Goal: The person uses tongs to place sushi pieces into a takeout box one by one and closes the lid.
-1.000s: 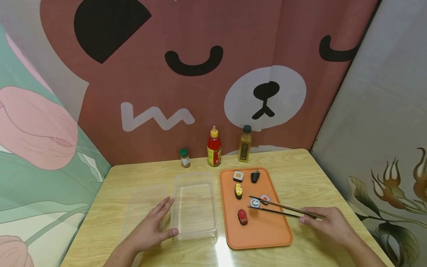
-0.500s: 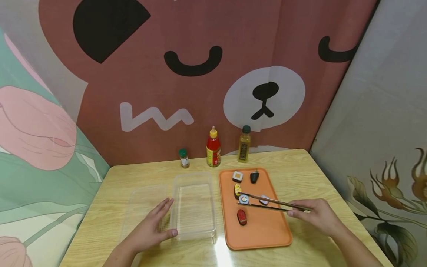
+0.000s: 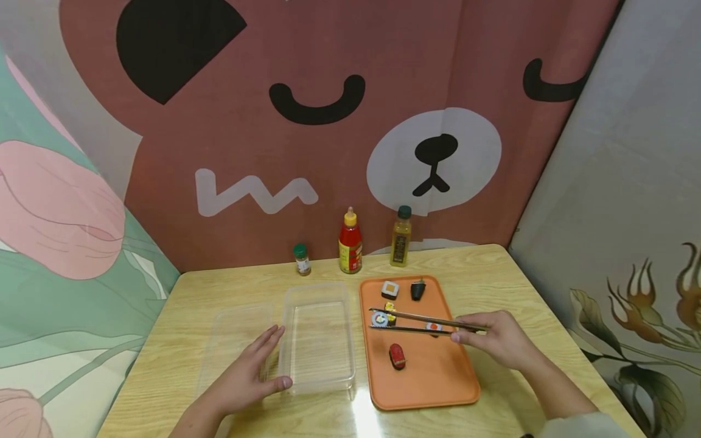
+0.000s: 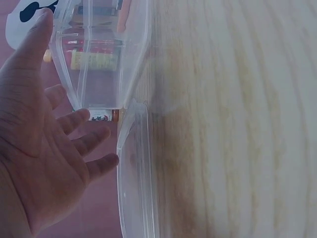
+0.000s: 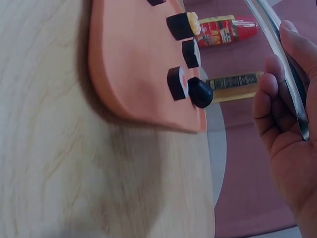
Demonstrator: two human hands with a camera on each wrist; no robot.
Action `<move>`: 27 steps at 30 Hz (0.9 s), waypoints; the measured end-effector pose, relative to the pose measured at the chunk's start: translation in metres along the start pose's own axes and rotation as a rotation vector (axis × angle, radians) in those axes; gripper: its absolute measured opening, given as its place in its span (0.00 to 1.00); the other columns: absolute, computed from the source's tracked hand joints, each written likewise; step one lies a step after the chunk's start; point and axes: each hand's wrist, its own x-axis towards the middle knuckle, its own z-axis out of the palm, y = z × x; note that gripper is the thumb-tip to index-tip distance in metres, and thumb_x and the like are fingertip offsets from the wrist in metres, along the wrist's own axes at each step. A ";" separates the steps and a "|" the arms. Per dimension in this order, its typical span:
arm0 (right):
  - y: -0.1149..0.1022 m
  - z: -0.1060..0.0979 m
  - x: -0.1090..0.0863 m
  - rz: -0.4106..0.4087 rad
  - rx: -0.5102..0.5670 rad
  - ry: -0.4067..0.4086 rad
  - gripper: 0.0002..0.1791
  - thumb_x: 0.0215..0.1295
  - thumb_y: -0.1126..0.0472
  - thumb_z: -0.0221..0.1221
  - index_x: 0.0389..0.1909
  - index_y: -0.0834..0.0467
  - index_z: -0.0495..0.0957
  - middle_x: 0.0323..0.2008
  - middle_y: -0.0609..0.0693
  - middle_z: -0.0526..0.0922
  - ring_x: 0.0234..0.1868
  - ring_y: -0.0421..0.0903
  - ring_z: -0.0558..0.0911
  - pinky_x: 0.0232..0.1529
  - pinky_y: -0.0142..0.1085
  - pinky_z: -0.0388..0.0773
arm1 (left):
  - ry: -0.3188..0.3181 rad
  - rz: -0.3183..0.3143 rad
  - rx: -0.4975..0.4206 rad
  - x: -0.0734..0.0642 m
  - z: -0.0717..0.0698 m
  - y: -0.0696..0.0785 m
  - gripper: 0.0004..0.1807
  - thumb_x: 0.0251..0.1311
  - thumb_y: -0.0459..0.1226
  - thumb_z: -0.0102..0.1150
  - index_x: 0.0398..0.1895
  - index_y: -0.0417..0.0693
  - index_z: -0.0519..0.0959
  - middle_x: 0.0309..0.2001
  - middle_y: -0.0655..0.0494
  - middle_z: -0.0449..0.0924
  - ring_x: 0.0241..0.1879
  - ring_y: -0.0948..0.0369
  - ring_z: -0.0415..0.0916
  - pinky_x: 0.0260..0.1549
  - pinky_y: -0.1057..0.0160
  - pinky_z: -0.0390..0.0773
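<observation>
My right hand (image 3: 495, 337) grips long metal tongs (image 3: 416, 317). Between their tips is a round sushi roll (image 3: 380, 319) with a white edge, over the left side of the orange tray (image 3: 427, 386). It overlaps a yellow-topped sushi piece (image 3: 390, 308) in the head view. Under the tongs lies a roll with an orange centre (image 3: 434, 328); a red-topped piece (image 3: 397, 356) lies nearer the front. My left hand (image 3: 246, 372) holds nothing, fingers spread, thumb by the left wall of a clear plastic box (image 3: 323, 385). Its fingers reach over a clear lid (image 4: 136, 168).
At the tray's far end sit a square roll (image 3: 390, 289) and a black cone-shaped piece (image 3: 418, 289). Along the table's back edge stand a green-capped spice jar (image 3: 303, 261), a red sauce bottle (image 3: 350, 246) and a dark-capped yellow bottle (image 3: 401, 243).
My right hand has carried the round sushi roll in the tongs leftward and slightly away from me, from the tray's middle to its left side. My left hand has stayed in place.
</observation>
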 end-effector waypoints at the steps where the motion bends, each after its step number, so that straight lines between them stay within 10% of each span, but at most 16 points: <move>1: -0.001 0.001 0.002 -0.003 0.005 -0.002 0.15 0.61 0.52 0.75 0.47 0.52 0.91 0.43 0.49 0.91 0.48 0.46 0.88 0.43 0.38 0.86 | 0.001 0.000 0.000 0.000 0.000 0.000 0.56 0.61 0.60 0.68 0.86 0.59 0.48 0.83 0.45 0.45 0.78 0.33 0.49 0.63 0.24 0.61; 27: -0.022 0.041 0.046 0.026 0.150 -0.116 0.22 0.63 0.50 0.73 0.52 0.60 0.88 0.36 0.47 0.91 0.31 0.54 0.87 0.30 0.41 0.85 | 0.010 0.004 -0.019 0.000 0.001 0.001 0.57 0.60 0.61 0.70 0.86 0.57 0.49 0.83 0.45 0.46 0.78 0.35 0.49 0.65 0.25 0.60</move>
